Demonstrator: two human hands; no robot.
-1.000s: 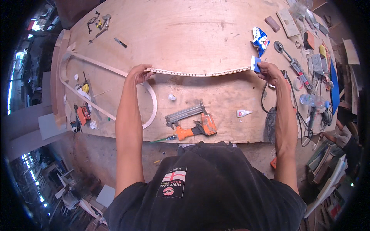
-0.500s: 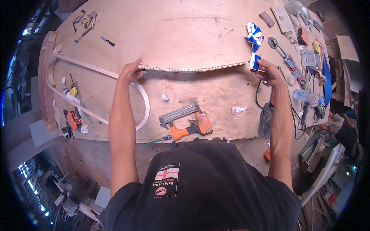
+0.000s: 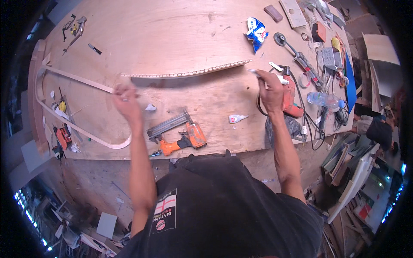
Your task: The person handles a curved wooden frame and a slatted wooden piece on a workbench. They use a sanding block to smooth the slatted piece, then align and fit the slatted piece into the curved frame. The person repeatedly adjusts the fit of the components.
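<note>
A thin, curved wooden strip with a row of close cuts along its edge lies across the middle of the table, and neither hand touches it. Smeared by motion, my left hand hangs below the strip's left end, near a bent wooden frame; its fingers are too blurred to read. Just off the strip's right end is my right hand, its fingers closed on a small white piece, perhaps folded paper, partly hidden by the hand. An orange-red power drill lies beside that hand.
An orange nail gun lies near the front edge, with a small white glue bottle to its right. Farther right are a caulking gun, a plastic bottle and cables. A blue-white packet sits behind.
Both hands have let go of the wooden strip, which now rests on the table. My left hand has drawn back toward me. The whole view has shifted.
</note>
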